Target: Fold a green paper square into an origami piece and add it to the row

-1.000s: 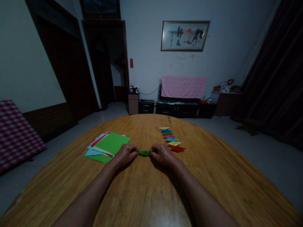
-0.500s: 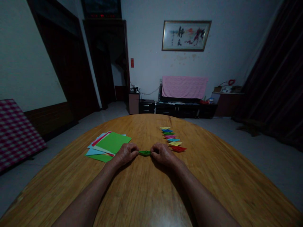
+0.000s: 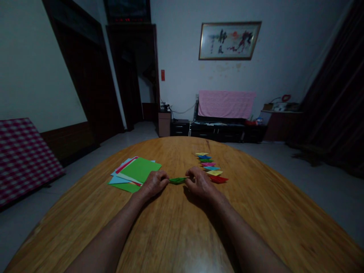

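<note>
A small green folded paper boat [image 3: 178, 181] lies between my hands, low over the table. My left hand [image 3: 155, 183] pinches its left tip, thumb against fingers. At the opposite tip, the thumb and fingertips of my right hand [image 3: 200, 183] are closed on the boat. Just beyond my right hand, a red paper boat [image 3: 219, 179] rests at the near end of a row of several coloured boats, a yellow boat [image 3: 215, 173] behind it. Left of my left hand sits a loose stack of coloured paper sheets [image 3: 140, 170], green on top.
Everything rests on a round wooden table [image 3: 167, 235]. A red-checked cloth panel [image 3: 25, 155] stands at the far left. Behind the table are a low black cabinet [image 3: 201, 131] and a pink cloth [image 3: 226, 104] draped over something.
The green boat's sides look more spread, and its shape shows more fully between my hands. My right hand's fingers have lifted and loosened slightly. The whole view has shifted a little.
</note>
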`<state>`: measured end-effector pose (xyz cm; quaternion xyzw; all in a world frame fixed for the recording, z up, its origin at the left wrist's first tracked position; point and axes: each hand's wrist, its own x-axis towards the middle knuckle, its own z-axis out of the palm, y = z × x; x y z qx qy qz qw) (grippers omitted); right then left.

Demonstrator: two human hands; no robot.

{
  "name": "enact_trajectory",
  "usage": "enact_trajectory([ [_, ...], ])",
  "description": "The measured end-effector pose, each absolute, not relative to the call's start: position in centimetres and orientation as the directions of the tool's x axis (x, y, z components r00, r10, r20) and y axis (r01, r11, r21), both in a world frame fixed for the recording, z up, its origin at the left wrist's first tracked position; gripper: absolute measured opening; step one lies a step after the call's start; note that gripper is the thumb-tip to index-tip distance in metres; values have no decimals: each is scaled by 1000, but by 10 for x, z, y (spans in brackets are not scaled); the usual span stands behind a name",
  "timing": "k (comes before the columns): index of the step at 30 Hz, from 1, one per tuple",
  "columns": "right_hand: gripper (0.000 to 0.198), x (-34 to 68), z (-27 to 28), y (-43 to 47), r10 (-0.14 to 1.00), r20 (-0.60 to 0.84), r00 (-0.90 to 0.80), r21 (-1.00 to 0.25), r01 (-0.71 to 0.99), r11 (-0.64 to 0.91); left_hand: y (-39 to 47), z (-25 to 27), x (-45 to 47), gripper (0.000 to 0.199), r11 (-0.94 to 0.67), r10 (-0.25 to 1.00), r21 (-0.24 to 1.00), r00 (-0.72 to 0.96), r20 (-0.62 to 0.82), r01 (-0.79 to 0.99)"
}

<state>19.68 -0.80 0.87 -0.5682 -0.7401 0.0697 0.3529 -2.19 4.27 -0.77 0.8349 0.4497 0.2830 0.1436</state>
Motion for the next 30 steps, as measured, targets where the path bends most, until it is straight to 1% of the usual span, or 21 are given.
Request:
enact_trajectory([
  [2, 11, 196, 9, -9, 891, 450, -58, -497, 813, 304, 44, -9, -24, 15, -517, 855, 499, 390, 342, 695],
  [3, 11, 196, 9, -9, 897, 438, -52, -497, 818, 290, 46, -10, -25, 15, -500, 865, 502, 370, 341, 706],
  [5, 11, 195, 7, -9, 913, 402, -76, -493, 821, 286, 49, -11, -25, 15, -478, 875, 506, 341, 342, 718],
  [8, 11, 191, 3, -7, 909, 387, -153, -452, 828, 331, 54, -10, -20, 16, -459, 884, 505, 320, 340, 731],
  [12, 11, 185, -7, -2, 874, 444, -197, -393, 834, 387, 66, -7, -5, 17, -442, 892, 472, 316, 324, 763],
  [16, 10, 183, -17, 0, 866, 481, -140, -411, 836, 364, 85, -4, 14, 18, -426, 900, 438, 321, 296, 792],
  [21, 11, 183, -19, 1, 879, 470, -81, -446, 837, 315, 111, 0, 33, 20, -382, 917, 389, 292, 272, 838],
  [30, 16, 182, -19, 17, 891, 453, -31, -386, 894, 227, 147, 3, 46, 21, -365, 923, 380, 277, 266, 850],
])
